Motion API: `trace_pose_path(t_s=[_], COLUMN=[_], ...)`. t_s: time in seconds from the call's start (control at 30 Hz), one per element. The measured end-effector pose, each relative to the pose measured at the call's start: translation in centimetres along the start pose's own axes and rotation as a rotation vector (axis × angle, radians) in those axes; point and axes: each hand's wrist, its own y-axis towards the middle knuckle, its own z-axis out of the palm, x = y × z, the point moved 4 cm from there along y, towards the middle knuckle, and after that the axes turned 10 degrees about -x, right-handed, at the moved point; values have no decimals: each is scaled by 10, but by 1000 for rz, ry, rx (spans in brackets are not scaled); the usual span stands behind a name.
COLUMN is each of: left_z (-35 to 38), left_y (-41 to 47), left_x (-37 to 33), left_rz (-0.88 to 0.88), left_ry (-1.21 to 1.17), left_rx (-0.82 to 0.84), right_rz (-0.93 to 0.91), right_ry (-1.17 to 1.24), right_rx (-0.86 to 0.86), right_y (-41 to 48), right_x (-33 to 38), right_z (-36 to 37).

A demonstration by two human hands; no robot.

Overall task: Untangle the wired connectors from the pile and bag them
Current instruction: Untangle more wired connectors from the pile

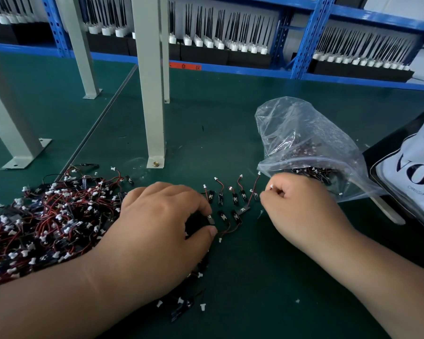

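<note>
A tangled pile of wired connectors (47, 216), with red and black wires and white plugs, covers the green mat at the left. My left hand (162, 223) lies at the pile's right edge, its thumb and fingers pinching one black connector (210, 219). Several separated connectors (233, 199) lie in a row between my hands. My right hand (301, 211) is curled and pinches a white plug (271, 186) of one wire. Just behind it stands a clear zip bag (304, 143), its mouth open toward my right hand and holding many connectors.
Grey metal posts (152, 94) are bolted to the green mat (230, 118) behind the pile. A white printed bag on a black tray (411, 172) sits at the right edge. Blue shelving (304, 37) with rows of black antennas lines the back. A few loose connectors (181, 309) lie near my left forearm.
</note>
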Motion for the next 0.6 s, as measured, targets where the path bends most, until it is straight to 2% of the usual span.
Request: trace_pose_path(t_s=[0.43, 0.6], left_z=[1, 1], left_y=[0, 1], left_x=[1, 1], left_rz=[-14, -12], left_ry=[19, 14], left_rx=[5, 15], right_rz=[-165, -290], right_ry=[83, 104], right_rx=[-111, -37], right_y=[-2, -10], right_x=[2, 12], right_z=[1, 3])
